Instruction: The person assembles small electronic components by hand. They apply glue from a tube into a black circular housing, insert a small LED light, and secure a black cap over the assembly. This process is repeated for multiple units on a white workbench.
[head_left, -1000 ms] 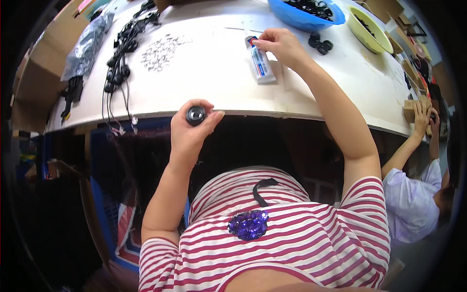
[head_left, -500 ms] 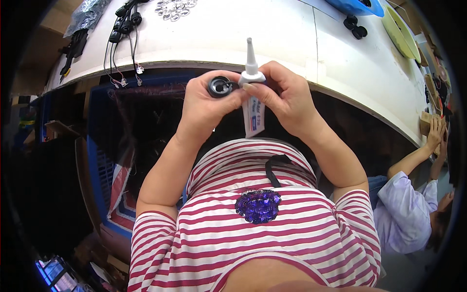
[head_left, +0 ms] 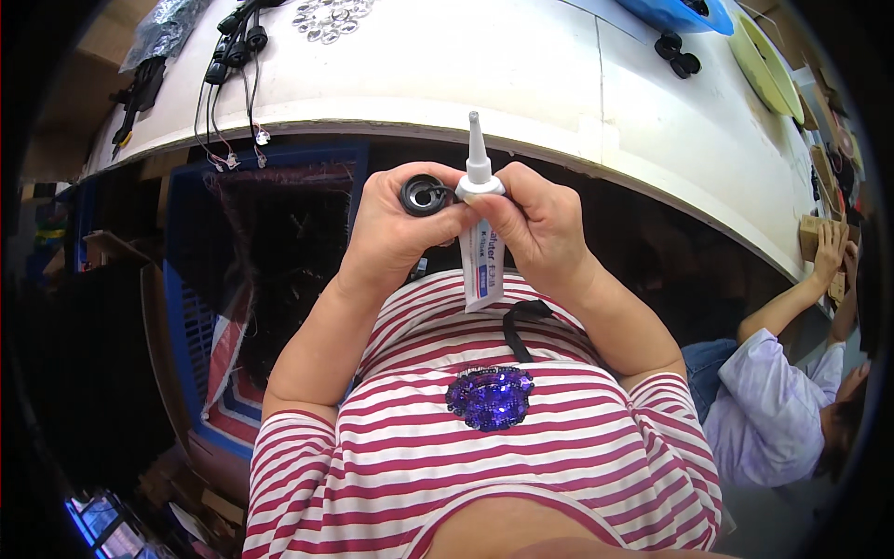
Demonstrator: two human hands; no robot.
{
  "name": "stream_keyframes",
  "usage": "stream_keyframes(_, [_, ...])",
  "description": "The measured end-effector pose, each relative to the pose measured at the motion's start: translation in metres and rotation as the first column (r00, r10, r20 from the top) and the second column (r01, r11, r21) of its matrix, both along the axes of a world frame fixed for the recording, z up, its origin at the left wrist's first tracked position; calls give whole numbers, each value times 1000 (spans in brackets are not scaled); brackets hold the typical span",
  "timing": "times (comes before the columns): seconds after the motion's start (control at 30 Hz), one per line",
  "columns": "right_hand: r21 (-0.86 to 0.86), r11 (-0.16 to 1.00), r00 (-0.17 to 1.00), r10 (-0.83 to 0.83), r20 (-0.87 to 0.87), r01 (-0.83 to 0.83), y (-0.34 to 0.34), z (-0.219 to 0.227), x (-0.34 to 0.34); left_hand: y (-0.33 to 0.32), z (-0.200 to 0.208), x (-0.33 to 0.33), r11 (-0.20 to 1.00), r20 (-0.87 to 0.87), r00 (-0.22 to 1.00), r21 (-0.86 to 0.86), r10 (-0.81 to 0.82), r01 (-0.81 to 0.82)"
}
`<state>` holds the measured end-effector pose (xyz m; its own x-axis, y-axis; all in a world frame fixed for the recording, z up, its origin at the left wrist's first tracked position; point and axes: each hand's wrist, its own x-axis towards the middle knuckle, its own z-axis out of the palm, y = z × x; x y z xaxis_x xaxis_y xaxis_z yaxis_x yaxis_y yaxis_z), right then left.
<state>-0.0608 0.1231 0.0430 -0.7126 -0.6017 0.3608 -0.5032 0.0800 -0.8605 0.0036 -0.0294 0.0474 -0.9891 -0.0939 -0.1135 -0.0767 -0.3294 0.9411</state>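
In front of my body, just off the table's near edge, my right hand (head_left: 540, 219) pinches a white glue tube (head_left: 483, 265) below its collar. The tube's long tapered nozzle points up and away from me, and its flat end hangs toward my striped shirt. Close by on the left, my left hand (head_left: 396, 219) is closed round a black ring-shaped part (head_left: 424, 195) with a hollow, pale centre. The left thumb reaches across to the tube's neck, and both hands nearly meet there. My fingers cover the rest of the black part.
On the white table (head_left: 447, 74) lie black cables with connectors (head_left: 223, 61), clear round discs (head_left: 331, 20) and small black caps (head_left: 678, 56). A blue basin and a yellow basin (head_left: 765, 65) stand far right. A blue crate (head_left: 191, 326) is below left. At right, another person handles a cardboard box (head_left: 816, 238).
Both hands, with the tube and the black part, have come lower and nearer to my body. The tube's nozzle now stands just over the table's near edge.
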Motion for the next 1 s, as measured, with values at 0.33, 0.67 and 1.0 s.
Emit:
stream_keyframes(0.33, [-48, 997, 998, 56, 16, -56, 1, -5, 0, 3, -3, 2, 1000, -17, 1000, -27, 16, -16])
stream_keyframes(0.67, [-61, 995, 997, 75, 0, -75, 0, -3, -2, 4, -4, 3, 1000, -53, 998, -22, 16, -17])
stream_keyframes(1.0, [-58, 993, 995, 98, -10, -98, -2, -3, -3, 1, -9, 4, 1000, -54, 999, -23, 7, -9])
